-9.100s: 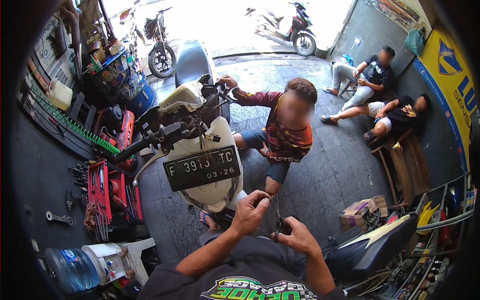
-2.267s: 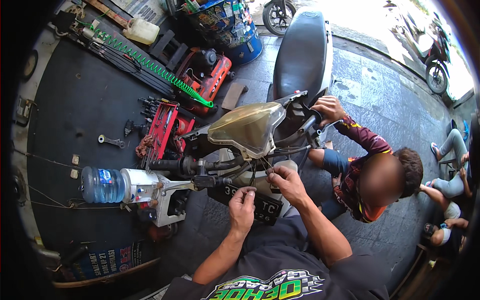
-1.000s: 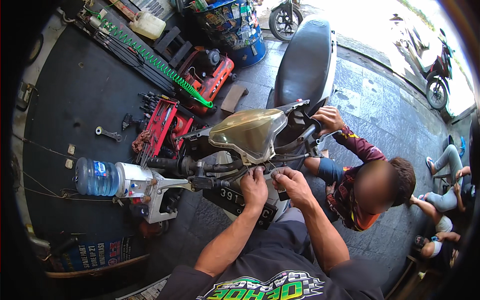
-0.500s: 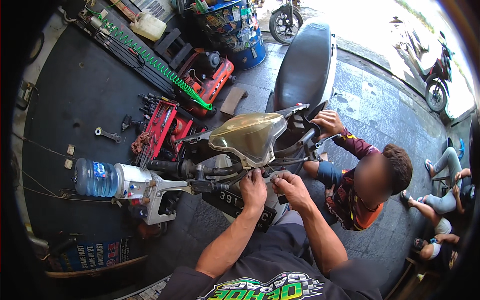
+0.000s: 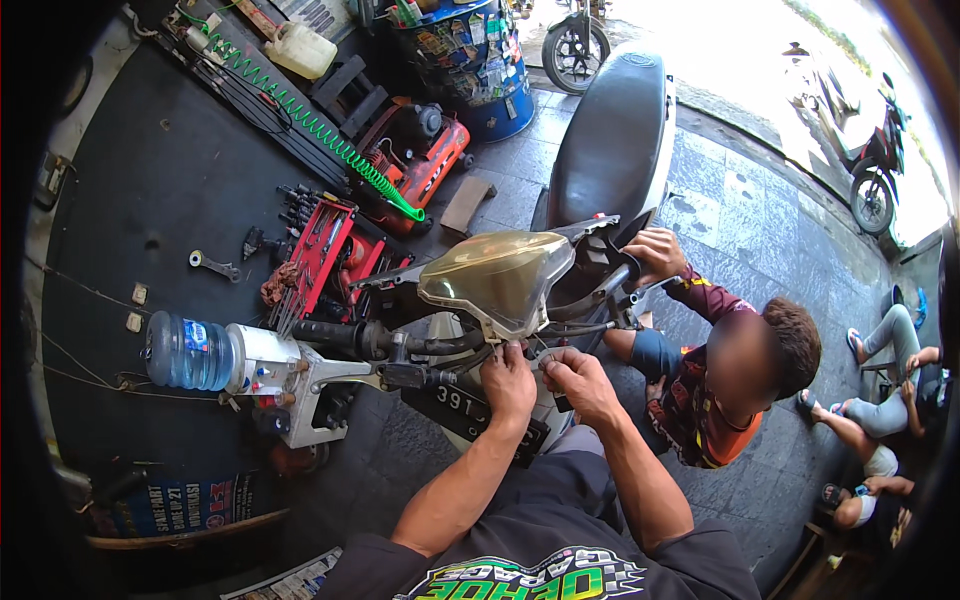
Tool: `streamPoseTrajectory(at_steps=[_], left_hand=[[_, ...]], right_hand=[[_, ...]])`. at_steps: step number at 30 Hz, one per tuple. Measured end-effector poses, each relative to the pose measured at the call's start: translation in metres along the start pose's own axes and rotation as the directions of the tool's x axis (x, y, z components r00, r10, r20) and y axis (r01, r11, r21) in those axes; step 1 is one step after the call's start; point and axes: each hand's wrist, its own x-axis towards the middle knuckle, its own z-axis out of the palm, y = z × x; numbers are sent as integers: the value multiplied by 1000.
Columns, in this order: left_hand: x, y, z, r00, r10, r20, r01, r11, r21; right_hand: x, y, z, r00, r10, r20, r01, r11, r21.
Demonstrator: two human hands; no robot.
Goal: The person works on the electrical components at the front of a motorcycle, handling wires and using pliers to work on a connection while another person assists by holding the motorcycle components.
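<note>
Both of my hands work at the lower edge of a motorcycle headlight (image 5: 498, 282) with a yellowed clear lens. My left hand (image 5: 508, 382) is closed in a pinch close under the lens tip; what it grips is hidden by the fingers. Beside it, my right hand (image 5: 582, 384) pinches a thin pale strand (image 5: 544, 353), whose kind I cannot make out. Dark cables and the handlebar (image 5: 440, 346) run around my fingers. Below lies a dark number plate (image 5: 470, 415). To the right, a crouching co-worker's hand (image 5: 654, 254) rests by the bike's front.
A long black seat (image 5: 612, 135) extends behind the headlight. On the left stand a red tool tray (image 5: 325, 250), a red air compressor (image 5: 425, 160) and a water bottle (image 5: 190, 352) on a white stand. The co-worker (image 5: 725, 380) crouches close at right; other people sit farther right.
The view has shifted slightly. My two hands keep nearly the same pinch under the headlight, and the co-worker's head has moved a little.
</note>
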Motion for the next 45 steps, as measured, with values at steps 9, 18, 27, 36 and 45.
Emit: streamPoseTrajectory(at_steps=[9, 18, 27, 36, 45], left_hand=[[0, 5, -2, 966, -220, 133, 256, 864, -434], [-8, 31, -12, 909, -261, 325, 415, 645, -641], [-10, 26, -8, 936, -193, 294, 339, 717, -609], [-5, 4, -2, 971, -115, 208, 209, 828, -521], [-2, -8, 0, 982, -97, 162, 163, 867, -471]], right_hand=[[1, -2, -2, 1000, 13, 15, -13, 1000, -21], [-2, -4, 5, 998, -3, -58, -4, 994, -107], [-2, -4, 16, 949, -218, -227, 105, 900, -424], [-10, -35, 39, 762, -601, -240, 381, 716, -584], [7, -31, 38, 846, -493, -203, 313, 767, -559]])
